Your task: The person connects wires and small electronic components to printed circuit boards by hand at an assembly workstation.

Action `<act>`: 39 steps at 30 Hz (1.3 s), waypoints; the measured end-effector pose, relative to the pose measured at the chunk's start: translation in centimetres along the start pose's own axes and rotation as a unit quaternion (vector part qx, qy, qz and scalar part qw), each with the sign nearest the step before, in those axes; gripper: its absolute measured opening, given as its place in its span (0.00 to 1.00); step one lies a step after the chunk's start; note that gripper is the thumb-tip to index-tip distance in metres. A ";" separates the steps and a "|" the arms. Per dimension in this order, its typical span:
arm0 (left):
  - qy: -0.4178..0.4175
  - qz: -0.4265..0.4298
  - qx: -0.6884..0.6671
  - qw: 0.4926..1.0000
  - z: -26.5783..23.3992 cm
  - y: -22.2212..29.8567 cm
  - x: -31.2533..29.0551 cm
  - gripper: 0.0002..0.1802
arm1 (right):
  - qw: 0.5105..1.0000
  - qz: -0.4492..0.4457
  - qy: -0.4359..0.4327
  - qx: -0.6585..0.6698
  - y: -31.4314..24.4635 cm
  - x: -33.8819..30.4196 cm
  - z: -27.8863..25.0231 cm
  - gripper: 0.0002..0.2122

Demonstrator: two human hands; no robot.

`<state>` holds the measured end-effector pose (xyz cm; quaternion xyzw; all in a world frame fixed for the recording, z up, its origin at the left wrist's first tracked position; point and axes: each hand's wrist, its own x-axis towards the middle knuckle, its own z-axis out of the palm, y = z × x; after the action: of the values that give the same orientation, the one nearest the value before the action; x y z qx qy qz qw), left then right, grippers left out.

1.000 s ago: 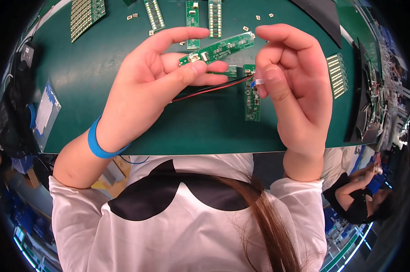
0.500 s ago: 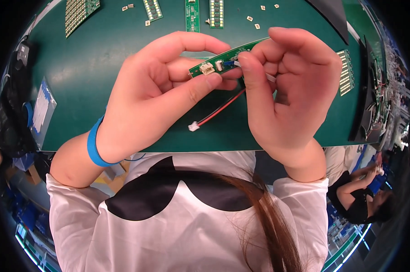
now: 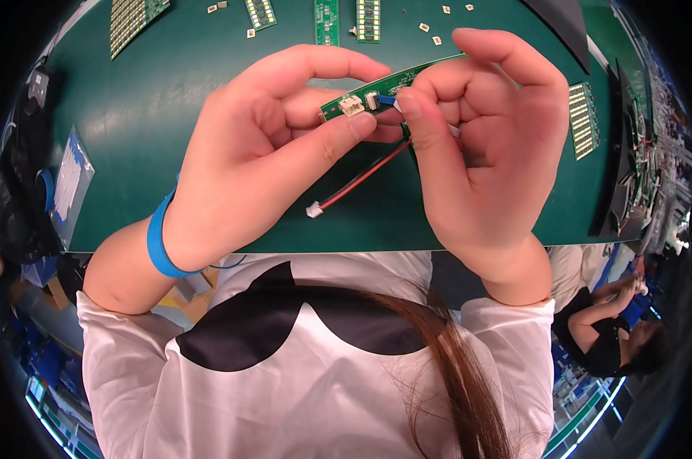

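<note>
My left hand grips a narrow green circuit board by its left end, thumb in front and fingers behind. A larger white connector and a smaller white connector sit near that end. My right hand pinches a flat white cable with a blue end between thumb and index finger. The blue end lies right beside the smaller connector; I cannot tell whether it is inside. Below the board hangs a red and black wire with a white plug. My right fingers hide the board's far end.
Across the green table's far side lie LED boards, another green board and several tiny loose parts. A clear plastic bag is at the left. Another LED board and a black tray are at the right. A co-worker sits beyond.
Both hands and the board have risen slightly. The blue cable end shows more clearly beside the smaller connector. The hanging wire's plug has swung a little left and up.
</note>
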<state>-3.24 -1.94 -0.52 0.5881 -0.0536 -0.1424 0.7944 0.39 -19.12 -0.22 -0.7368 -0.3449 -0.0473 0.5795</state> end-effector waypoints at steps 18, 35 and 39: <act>0.023 -0.013 0.016 1.000 -0.3 0.1 0.1 0.18 | 0.999 0.027 -0.027 -0.031 -0.2 -0.2 0.7 0.23; 0.025 0.012 0.005 1.000 -0.3 0.1 0.0 0.18 | 0.988 0.148 0.034 0.022 -2.5 0.6 0.8 0.28; 0.029 -0.008 0.032 0.999 -0.1 0.3 -0.1 0.18 | 0.980 0.168 0.040 0.097 -2.3 0.5 0.5 0.28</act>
<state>-3.27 -1.70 -0.26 0.6177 -0.0302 -0.1295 0.7751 -0.69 -18.20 1.79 -0.7222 -0.1960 0.0553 0.6610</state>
